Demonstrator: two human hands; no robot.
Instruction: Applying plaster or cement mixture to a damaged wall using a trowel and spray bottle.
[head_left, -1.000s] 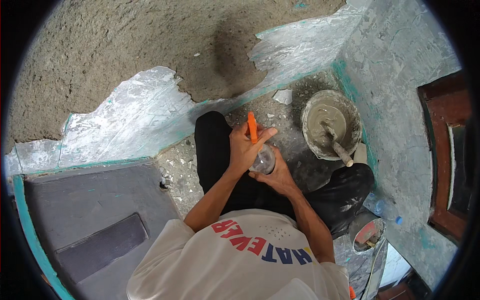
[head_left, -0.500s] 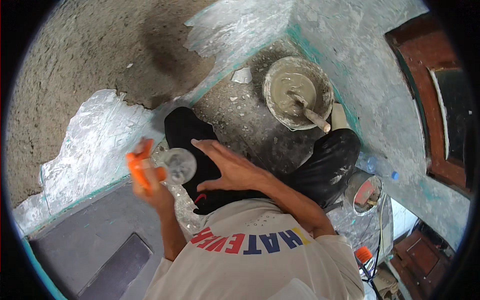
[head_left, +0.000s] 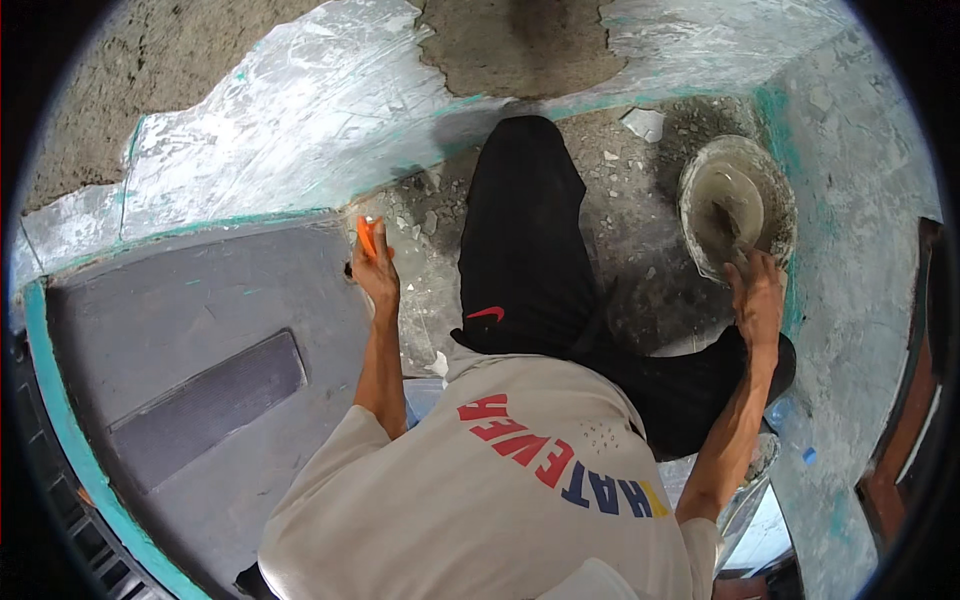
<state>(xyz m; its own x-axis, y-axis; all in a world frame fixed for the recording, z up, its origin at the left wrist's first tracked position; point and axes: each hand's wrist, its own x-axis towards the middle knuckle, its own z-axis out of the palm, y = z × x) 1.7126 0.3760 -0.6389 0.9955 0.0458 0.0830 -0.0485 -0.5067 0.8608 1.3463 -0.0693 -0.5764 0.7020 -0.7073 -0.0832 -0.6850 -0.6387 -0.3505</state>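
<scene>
My left hand (head_left: 376, 272) is out to the left, closed on an orange tool (head_left: 367, 238) whose tip points up at the corner of a grey slab (head_left: 200, 320). My right hand (head_left: 757, 293) reaches to the right and grips the handle of a trowel (head_left: 729, 224). The trowel rests in a round bowl (head_left: 692, 180) of wet grey mortar on the floor. My black-trousered legs (head_left: 525, 230) are folded between the two hands.
A rough wall with patches of pale plaster (head_left: 300, 110) and bare grey render (head_left: 520, 40) runs across the top. Rubble chips (head_left: 640, 122) litter the floor. A teal-edged plastered wall (head_left: 860, 200) and a brown door frame (head_left: 915, 400) stand at the right.
The hands were together over my lap with the orange tool and a clear cup. The left hand swung out to the slab. The right hand went to the bowl; the cup is out of sight.
</scene>
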